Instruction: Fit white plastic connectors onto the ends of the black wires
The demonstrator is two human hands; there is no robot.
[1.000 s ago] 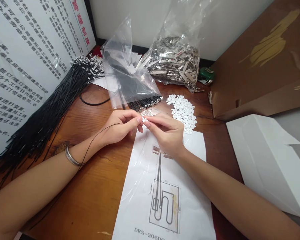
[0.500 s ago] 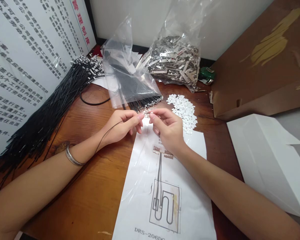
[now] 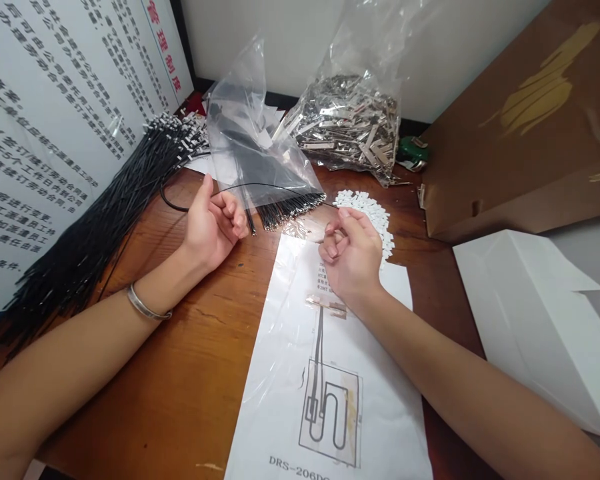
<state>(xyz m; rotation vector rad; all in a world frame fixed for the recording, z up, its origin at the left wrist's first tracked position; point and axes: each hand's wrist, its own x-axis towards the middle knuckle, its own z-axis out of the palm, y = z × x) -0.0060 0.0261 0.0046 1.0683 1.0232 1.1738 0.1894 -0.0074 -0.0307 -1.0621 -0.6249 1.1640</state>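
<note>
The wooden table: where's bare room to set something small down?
The largest bare patch of table lies between the left forearm and the printed sheet. A smaller one lies between the sheet and the white box, beyond the right forearm. The back is crowded with black wires, plastic bags and white pieces.

The right hand (image 3: 354, 250) pinches a thin black wire (image 3: 270, 185) between thumb and fingertips; the wire arcs leftward to the left hand (image 3: 214, 230), whose fingers curl loosely with the thumb raised away from them. Just beyond the right hand lies a pile of small white pieces (image 3: 375, 217), with a bag of metal strips (image 3: 353, 127) farther behind. A printed sheet (image 3: 275, 380) extends below it. Beyond the left hand sits a clear plastic bag (image 3: 275, 160) with black leads; left of that hand, a black wire bundle (image 3: 95, 217).
</note>
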